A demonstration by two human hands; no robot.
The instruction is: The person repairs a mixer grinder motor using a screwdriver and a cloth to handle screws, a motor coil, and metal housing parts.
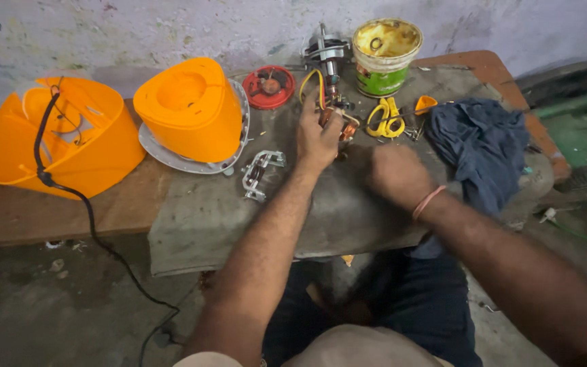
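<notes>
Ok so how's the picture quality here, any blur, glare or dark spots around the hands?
Head view: light is dim and even, with no strong glare; the right hand is smeared by motion blur, the left hand looks sharper; the floor under the bench falls into shadow; the orange housings bulge slightly, hinting at wide-angle distortion.

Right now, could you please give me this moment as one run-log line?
left hand: on wired motor part | right hand: on bench, blurred | scissors, paint tub behind
</notes>
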